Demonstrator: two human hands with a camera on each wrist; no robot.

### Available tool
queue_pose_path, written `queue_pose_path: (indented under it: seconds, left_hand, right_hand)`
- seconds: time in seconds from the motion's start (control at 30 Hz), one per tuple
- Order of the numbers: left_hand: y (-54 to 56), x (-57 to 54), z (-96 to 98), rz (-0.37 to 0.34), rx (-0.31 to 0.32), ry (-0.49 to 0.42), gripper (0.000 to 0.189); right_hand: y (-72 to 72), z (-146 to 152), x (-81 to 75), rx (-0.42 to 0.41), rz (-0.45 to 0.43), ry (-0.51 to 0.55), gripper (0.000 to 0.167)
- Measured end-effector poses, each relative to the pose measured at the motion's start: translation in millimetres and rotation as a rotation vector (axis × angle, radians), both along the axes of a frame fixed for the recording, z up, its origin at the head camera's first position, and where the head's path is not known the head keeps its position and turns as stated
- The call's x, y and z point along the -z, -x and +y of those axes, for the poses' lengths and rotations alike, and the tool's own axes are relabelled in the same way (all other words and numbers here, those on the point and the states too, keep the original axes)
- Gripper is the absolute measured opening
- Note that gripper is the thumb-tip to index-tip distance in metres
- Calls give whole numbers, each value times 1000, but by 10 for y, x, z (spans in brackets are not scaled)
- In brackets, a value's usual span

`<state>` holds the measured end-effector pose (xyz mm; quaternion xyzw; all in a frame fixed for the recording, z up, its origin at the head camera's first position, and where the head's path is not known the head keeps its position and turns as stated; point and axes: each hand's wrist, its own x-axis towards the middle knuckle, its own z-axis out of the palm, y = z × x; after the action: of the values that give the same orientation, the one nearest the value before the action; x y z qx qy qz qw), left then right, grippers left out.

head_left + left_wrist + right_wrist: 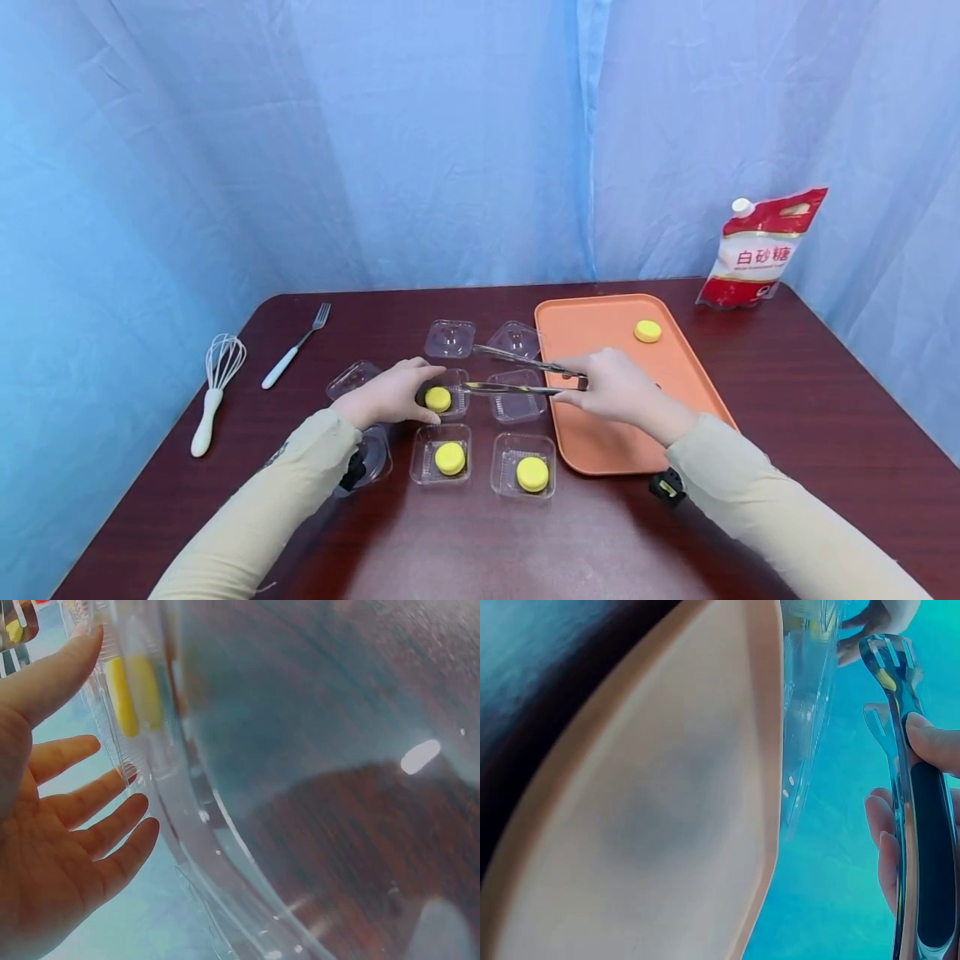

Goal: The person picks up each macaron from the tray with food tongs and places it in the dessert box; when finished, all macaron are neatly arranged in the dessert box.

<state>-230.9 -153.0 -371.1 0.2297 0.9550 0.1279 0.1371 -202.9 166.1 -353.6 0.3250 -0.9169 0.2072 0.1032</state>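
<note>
My right hand [618, 390] grips metal tongs [525, 389] with dark handle inlays, over the left side of the orange tray [603, 450]. The spread tong tips point left, with nothing between them. My left hand [393, 392] is at a clear plastic box [460, 410] holding a yellow macaron [438, 400]. Its thumb and fingers are spread along the box's left side; whether they touch it is hard to tell. Two nearer boxes each hold a macaron, one at left [450, 458] and one at right [532, 473]. Another macaron [647, 331] lies on the tray.
Another clear box [517, 406] stands below the tongs. Clear lids lie behind the boxes [450, 337] and near my left arm [375, 458]. At left are a whisk [213, 396] and a fork [296, 346]. A red and white sugar pouch [761, 254] stands back right.
</note>
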Motion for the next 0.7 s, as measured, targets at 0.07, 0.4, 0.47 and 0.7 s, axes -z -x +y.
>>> queue_pose_path:
  seconds: [0.07,0.4,0.47,0.7]
  left_hand:
    - [-1,-8,3,7,4,2,80]
    - [-32,-110,76,88,-2,-27,70]
    - [-45,-132,112,104,6,-32,68]
    - [-58,-198,259,144,38,-48,68]
  right_hand:
    - [-7,42,-5,17,-15,1,38]
    - [-43,314,-36,114,-102,24,39]
    - [-47,396,-38,144,-99,19,40]
    - [-46,728,-65,282,-121,-6,43]
